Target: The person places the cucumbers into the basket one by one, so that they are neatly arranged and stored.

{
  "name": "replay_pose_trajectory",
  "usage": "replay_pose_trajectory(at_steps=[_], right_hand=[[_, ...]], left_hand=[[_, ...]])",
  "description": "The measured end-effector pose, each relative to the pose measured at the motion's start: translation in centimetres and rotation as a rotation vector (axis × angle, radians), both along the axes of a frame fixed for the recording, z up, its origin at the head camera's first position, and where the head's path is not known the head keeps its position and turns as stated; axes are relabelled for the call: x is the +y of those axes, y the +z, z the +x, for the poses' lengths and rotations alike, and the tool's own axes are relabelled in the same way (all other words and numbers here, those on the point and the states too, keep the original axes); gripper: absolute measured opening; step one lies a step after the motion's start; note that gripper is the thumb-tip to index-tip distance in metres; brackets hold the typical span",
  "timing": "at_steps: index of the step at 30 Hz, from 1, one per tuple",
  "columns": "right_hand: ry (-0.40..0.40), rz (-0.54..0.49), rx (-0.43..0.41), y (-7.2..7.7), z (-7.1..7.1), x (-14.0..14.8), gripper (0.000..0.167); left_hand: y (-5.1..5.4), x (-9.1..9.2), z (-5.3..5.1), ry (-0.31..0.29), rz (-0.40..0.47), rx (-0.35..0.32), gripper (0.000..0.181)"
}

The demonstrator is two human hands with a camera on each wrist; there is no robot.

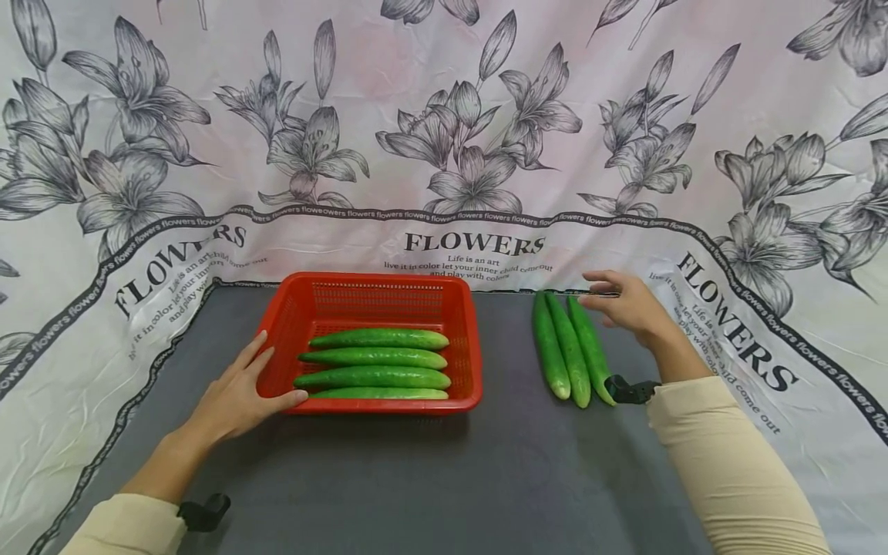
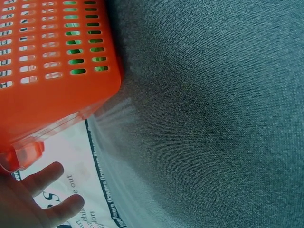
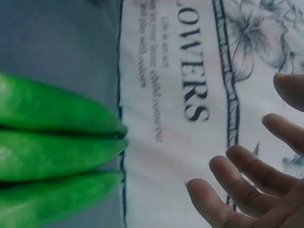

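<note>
Your left hand (image 1: 232,397) is at the left side of the red basket (image 1: 473,347), its fingers apart and loosely extended, with the thumb at the near left corner of the rim and the other fingers along the left edge; the left wrist view shows two of those fingertips spread and the slotted basket wall beside them, though whether they press on the plastic you cannot tell from there; inside the basket lie four green cucumbers (image 1: 375,358), side by side and running left to right, the nearest one partly hidden by the front rim; the basket stands on the grey tabletop (image 1: 499,478), and to its right, well apart from it, three loose cucumbers (image 1: 566,348) lie close together, their paler ends towards you and their darker ends at the tabletop's far edge; your right hand (image 1: 627,304) hovers near those far ends with its fingers apart, holding nothing, and the right wrist view shows a gap between the fingertips and the cucumbers; a black device (image 1: 631,389) sits at your right wrist, just below the cuff of a cream sleeve (image 1: 742,470), and hides part of the rightmost cucumber; behind everything hangs a white cloth (image 1: 479,254) printed with grey lilies and the word FLOWERS.
</note>
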State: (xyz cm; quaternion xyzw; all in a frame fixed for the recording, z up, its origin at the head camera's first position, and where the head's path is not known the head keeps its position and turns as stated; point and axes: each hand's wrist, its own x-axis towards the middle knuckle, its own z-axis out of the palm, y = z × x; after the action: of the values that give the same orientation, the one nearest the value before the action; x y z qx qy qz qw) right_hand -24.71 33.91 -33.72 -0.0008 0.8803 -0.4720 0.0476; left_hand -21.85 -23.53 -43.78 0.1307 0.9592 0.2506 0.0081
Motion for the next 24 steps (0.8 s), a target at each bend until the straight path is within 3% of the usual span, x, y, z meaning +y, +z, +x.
replay_pose_trajectory(at_steps=[24], right_hand=[[-0.057,0.005,-0.19,-6.1,0.0,5.1,0.072]], left_hand=[[-0.1,-0.1,0.1,0.006,0.005,-0.009,0.104]])
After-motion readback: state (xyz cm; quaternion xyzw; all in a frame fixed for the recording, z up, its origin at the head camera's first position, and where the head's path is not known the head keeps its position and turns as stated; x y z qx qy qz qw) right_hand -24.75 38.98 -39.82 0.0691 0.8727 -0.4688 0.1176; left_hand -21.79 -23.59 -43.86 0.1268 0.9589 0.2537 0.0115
